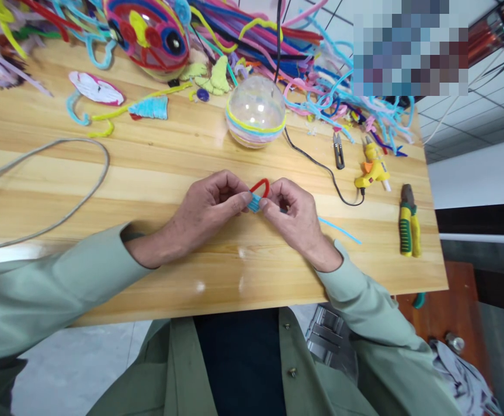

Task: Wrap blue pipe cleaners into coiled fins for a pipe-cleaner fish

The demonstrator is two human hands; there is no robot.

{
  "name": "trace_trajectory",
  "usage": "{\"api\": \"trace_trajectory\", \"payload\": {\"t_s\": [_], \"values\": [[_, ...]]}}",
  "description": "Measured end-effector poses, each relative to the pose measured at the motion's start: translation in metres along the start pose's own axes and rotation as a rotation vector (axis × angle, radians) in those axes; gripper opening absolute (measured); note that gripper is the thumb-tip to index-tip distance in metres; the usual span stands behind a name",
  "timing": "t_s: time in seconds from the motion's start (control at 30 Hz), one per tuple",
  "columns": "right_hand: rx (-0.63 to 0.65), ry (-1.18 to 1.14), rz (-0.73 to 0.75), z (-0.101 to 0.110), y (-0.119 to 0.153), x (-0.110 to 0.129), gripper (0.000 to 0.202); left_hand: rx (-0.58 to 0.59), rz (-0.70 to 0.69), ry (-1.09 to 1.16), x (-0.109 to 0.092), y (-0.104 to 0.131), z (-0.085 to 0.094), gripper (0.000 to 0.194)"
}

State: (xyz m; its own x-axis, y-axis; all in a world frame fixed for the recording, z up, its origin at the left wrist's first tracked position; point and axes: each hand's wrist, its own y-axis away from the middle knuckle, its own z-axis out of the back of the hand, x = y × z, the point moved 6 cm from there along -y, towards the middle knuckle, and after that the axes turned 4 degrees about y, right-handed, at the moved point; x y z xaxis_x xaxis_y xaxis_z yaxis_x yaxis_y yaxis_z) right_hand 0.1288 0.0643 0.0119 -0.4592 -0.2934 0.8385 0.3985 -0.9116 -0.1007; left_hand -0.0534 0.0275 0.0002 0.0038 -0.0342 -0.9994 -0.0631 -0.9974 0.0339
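Note:
Between my two hands is a small pipe-cleaner piece [254, 202], a light-blue folded band with a red loop standing up from it. My left hand [215, 199] pinches its left side between thumb and fingertips. From the right, my right hand [292, 214] grips the other side, thumb on the blue part and fingers curled behind. A light-blue pipe cleaner end [340, 230] sticks out past the right hand. Just beyond the hands stands a clear plastic ball [256, 107] ringed with yellow, blue and pink strips.
At the right lie pliers [409, 222], a yellow glue gun [373, 167] with a black cord, and small snips [339, 151]. Heaped pipe cleaners [252, 34] and a decorated ball [148, 34] line the back. A grey cable [104, 156] loops at left.

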Motion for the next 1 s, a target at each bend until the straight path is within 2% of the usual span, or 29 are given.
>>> {"api": "trace_trajectory", "payload": {"t_s": [0.23,0.47,0.67,0.8,1.0], "values": [[-0.017,0.036,0.051,0.002,0.000,0.006,0.018,0.005,-0.012,-0.011,0.000,0.000,0.000,0.027],[-0.032,0.051,0.072,0.003,0.000,0.008,0.015,0.014,0.005,0.032,0.002,-0.001,-0.001,0.038],[-0.099,0.121,0.200,0.004,0.003,0.015,0.014,0.030,0.030,0.097,0.006,-0.001,-0.005,0.051],[-0.130,0.169,0.275,0.004,0.005,0.018,0.013,0.025,0.033,0.046,0.004,-0.001,-0.004,0.050],[-0.112,0.226,0.288,0.001,0.006,0.019,0.012,0.021,0.032,0.004,0.004,-0.001,-0.003,0.045]]}}
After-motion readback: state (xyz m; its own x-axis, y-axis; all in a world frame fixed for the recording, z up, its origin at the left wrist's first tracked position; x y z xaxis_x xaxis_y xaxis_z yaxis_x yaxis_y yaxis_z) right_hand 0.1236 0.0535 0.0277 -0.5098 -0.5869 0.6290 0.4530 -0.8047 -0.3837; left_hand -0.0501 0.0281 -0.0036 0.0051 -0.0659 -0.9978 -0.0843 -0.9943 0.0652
